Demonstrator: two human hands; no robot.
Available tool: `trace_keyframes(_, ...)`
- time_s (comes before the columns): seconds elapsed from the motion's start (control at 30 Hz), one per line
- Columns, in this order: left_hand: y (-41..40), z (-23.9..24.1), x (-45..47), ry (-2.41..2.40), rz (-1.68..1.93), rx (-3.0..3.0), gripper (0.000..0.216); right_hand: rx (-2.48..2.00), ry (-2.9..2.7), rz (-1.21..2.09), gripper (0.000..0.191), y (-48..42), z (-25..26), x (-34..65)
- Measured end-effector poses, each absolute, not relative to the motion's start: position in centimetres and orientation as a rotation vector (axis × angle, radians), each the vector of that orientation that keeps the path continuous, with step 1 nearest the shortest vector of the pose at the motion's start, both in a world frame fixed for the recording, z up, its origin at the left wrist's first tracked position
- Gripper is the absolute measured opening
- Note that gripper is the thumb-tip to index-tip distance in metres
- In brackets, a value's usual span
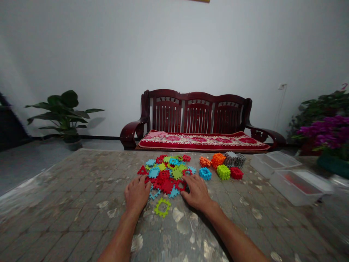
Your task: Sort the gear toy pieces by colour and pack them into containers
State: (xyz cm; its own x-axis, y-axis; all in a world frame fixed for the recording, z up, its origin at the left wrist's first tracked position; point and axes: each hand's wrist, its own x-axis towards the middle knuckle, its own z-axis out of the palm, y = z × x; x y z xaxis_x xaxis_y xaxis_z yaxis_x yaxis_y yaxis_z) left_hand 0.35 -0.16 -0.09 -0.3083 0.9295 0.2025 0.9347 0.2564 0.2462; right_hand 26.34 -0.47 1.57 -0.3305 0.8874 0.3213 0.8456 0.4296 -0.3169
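A loose pile of flat notched plastic building pieces in red, blue and green lies in front of me, with a dark red piece near its front. At the pile's left edge rests my left hand, palm down, fingers loosely bent and apart. My right hand is at the right edge, its thumb and fingers spread beside a red frame-shaped piece. The undersides of both hands are hidden, and neither visibly grips a piece. Between my wrists lies a single lime-green square frame piece.
Right of the pile stand stacks of pieces: blue, orange, lime green, red and grey. Clear plastic boxes sit farther right on the patterned tablecloth. A wooden bench stands beyond the table.
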Motion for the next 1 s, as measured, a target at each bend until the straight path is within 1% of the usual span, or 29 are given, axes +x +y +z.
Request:
trace_keyframes(0.37,0.0,-0.6,0.2,-2.447,-0.544,-1.836,0.042,-1.462,-2.185,0.189,0.051,-0.4,1.5,26.5)
trace_keyframes(0.6,0.2,-0.6,0.0,-2.441,-0.539,-1.853,0.043,-1.33,-1.928,0.162,0.052,0.4,1.7,28.0)
trace_keyframes(0.77,0.4,-0.7,-0.2,-2.438,-0.524,-1.868,0.045,-1.365,-1.589,0.088,0.057,2.4,3.9,33.3)
trace_keyframes(0.9,0.5,-0.8,-0.3,-2.42,-0.493,-1.87,0.043,-1.515,-1.32,-0.028,0.068,3.4,4.9,40.1)
trace_keyframes(1.0,0.4,-1.0,-0.3,-2.403,-0.479,-1.863,0.044,-1.749,-1.165,-0.041,0.07,3.4,4.2,44.3)
